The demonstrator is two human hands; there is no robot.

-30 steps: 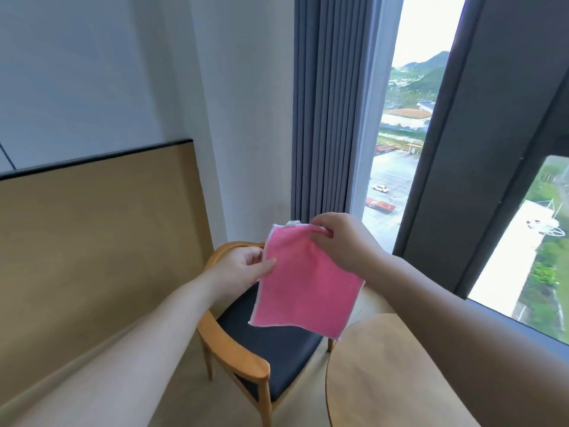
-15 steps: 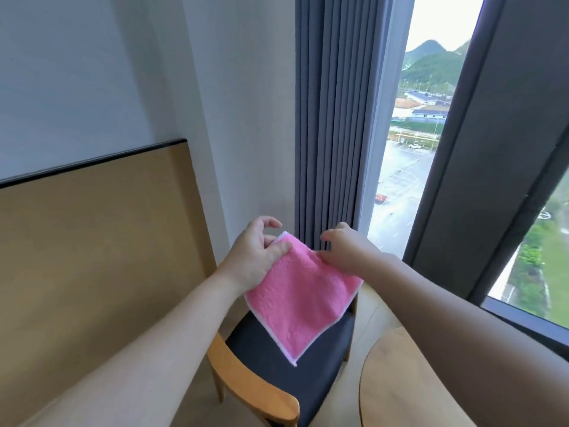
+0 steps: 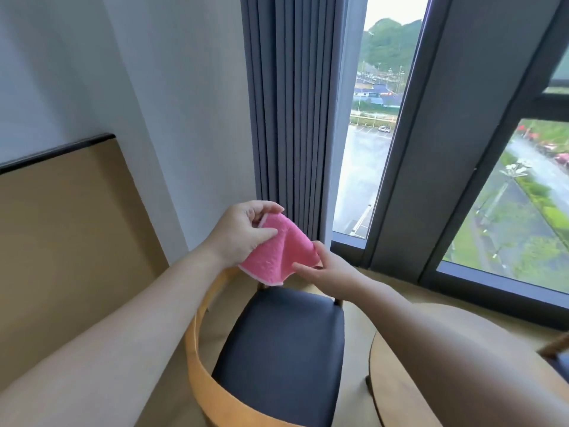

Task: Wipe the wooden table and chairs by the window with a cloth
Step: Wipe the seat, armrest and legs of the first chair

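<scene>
Just above the middle of the frame, a pink cloth [image 3: 278, 252] hangs in the air between two bare hands, held over the chair [image 3: 277, 349] and touching neither the chair nor the desk [image 3: 397, 380]. The left hand [image 3: 243, 234] comes in from the lower left and pinches the cloth's upper left corner, its thumb laid across the front of the fabric and its fingers [image 3: 264, 208] curled over the top edge behind it. The right hand [image 3: 331, 269] reaches in from the lower right and holds the cloth's right edge; its thumb lies against the pink face and the other fingers go under the fabric, mostly hidden. The cloth sags in a soft fold between the two grips, with a pale hem showing along its lower edge.

Below the hands, the chair has a dark padded seat and a curved light wooden back rail that sweeps down toward the bottom centre of the frame. The round wooden desk sits at lower right, largely covered by the right forearm. Grey pleated curtains [image 3: 289, 112] hang at upper centre, beside a dark-framed window [image 3: 431, 149] that looks out on a car park and green hills. A tan panel [image 3: 67, 235] with a dark top edge fills the left side.
</scene>
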